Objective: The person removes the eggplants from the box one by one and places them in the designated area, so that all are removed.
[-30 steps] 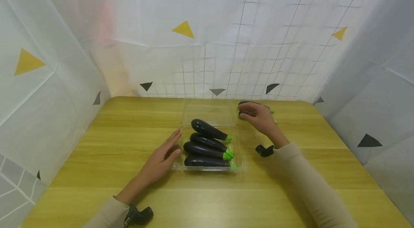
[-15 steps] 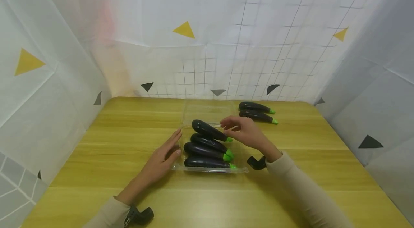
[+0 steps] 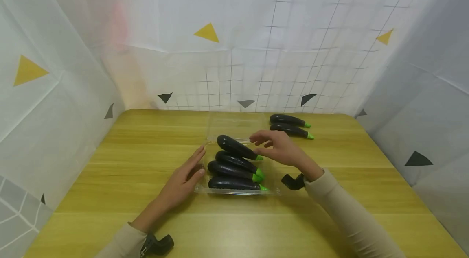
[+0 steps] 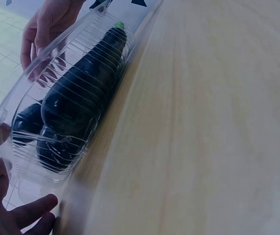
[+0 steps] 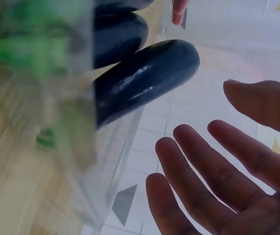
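A clear plastic box (image 3: 238, 192) stands on the table with several eggplants (image 3: 234, 168) lying inside, green stems toward the right. The rearmost eggplant (image 3: 234, 146) lies slanted above the others. My left hand (image 3: 179, 180) rests along the box's left side, fingers extended and thumb apart from them; the left wrist view shows its fingers (image 4: 35, 210) by the box's end. Over the box's right rear corner hovers my right hand (image 3: 280, 150), near the rearmost eggplant's stem. The right wrist view shows its fingers (image 5: 194, 191) spread and loosely bent, with nothing in them.
Hinged back behind the box lies its clear lid (image 3: 236, 124). Two more eggplants (image 3: 289, 125) lie side by side at the table's back right. White sheets (image 3: 176, 14) enclose the wooden table (image 3: 227, 229) at the back and both sides.
My right hand has come from over the two eggplants at the back right to the box's right rear corner, and has hovered there since. My left hand has stayed at the box's left side.
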